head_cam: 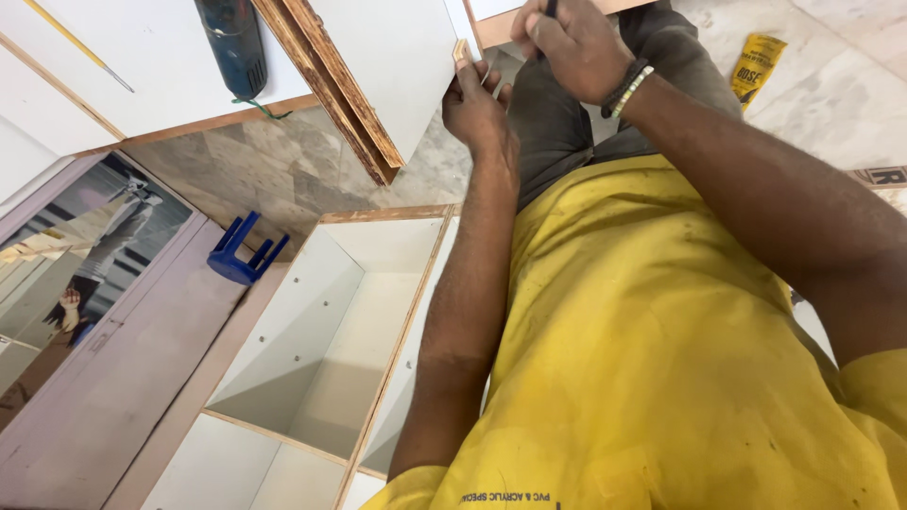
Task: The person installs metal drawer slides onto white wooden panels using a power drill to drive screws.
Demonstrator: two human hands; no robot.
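My left hand (pixel 477 106) reaches to the corner of a white laminated board (pixel 397 57) and pinches a small tan piece (pixel 460 49) against its edge. Just to the right, my right hand (pixel 574 45), with beaded bands on the wrist, grips a dark pencil (pixel 549 8) whose tip points down near the same board edge. Both hands are above my grey-trousered knee (pixel 557 132). My yellow shirt (pixel 652 359) fills the lower right.
A blue-green power drill (pixel 231 42) lies on a white panel at the top left, next to stacked wood-edged boards (pixel 331 90). Below stands an open white cabinet carcass (pixel 321 340), a blue plastic stool (pixel 246 250), and a lilac door panel (pixel 104 378). A yellow packet (pixel 756 66) lies on the marble floor.
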